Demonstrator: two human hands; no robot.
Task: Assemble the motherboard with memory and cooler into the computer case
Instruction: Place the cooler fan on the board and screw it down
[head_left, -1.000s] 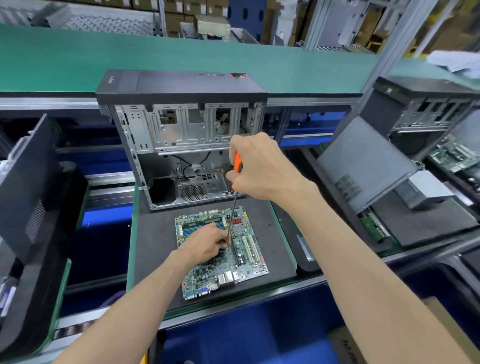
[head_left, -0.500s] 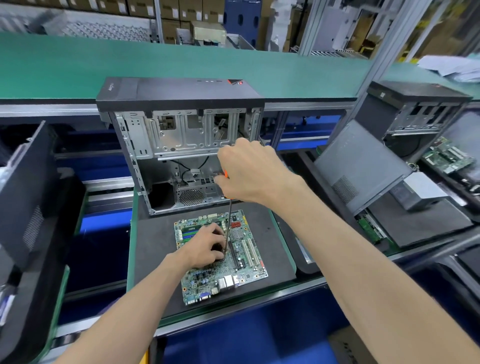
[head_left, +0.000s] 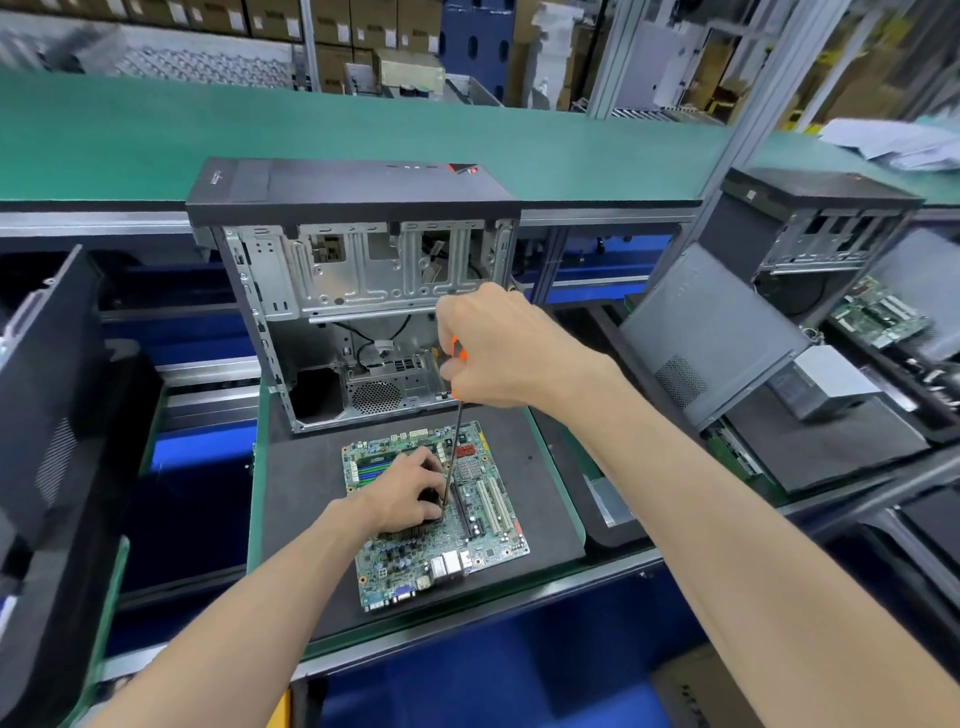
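Observation:
A green motherboard (head_left: 470, 540) lies flat on a black mat (head_left: 306, 499) in front of an open computer case (head_left: 358, 291) that stands upright with its side off. My left hand (head_left: 410, 491) grips the cooler (head_left: 410, 529) on the board; most of the cooler is hidden under it. Memory sticks (head_left: 379, 465) sit in slots at the board's far left. My right hand (head_left: 498, 348) grips the orange handle of a screwdriver (head_left: 452, 452). Its thin shaft runs down to the board, with the tip beside my left fingers.
A second open case (head_left: 821, 228) and a leaning grey side panel (head_left: 711, 332) stand at the right, with another motherboard (head_left: 883, 312) beyond. A black panel (head_left: 47, 395) leans at the left. A green conveyor belt (head_left: 156, 135) runs behind the case.
My right hand has tilted over the screwdriver handle and dropped slightly, hiding more of the orange grip. My left hand stays on the cooler. The view has shifted a little.

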